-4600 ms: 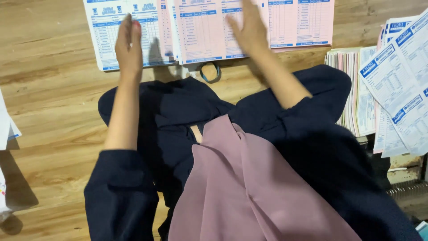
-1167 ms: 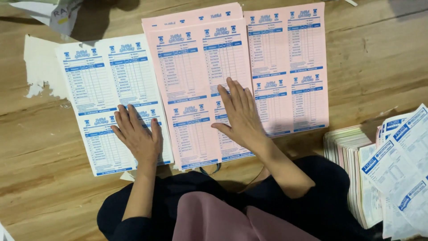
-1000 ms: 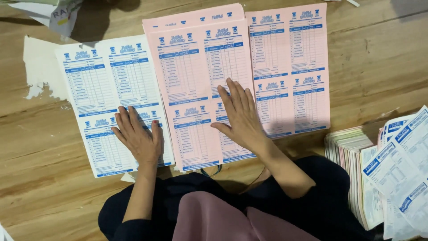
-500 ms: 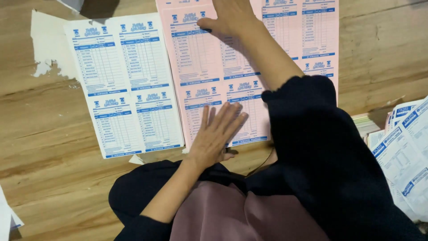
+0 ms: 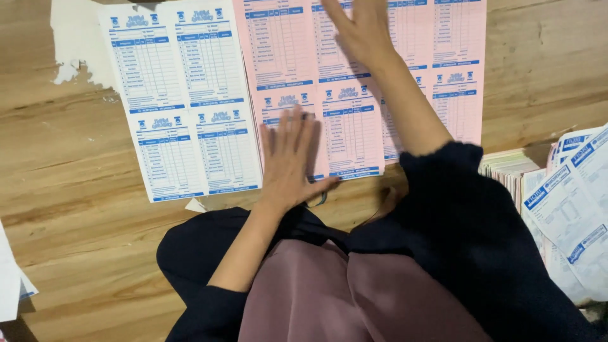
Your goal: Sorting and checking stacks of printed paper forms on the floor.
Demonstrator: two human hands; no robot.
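Print workshop, stacked printed forms (image 5: pixel 506 174), wooden floor (image 5: pixel 76 190)

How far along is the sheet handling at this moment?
Done: a white form sheet lies flat on the wooden floor, with a pink form sheet laid beside it. In hand: the left hand presses flat on the pink sheet's near edge, while the right hand is spread over its upper part. Left: a stack of sheets and loose white forms wait at the right.

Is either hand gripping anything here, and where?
Nothing is gripped. The left hand and the right hand both lie flat, palms down, on the pink sheets.
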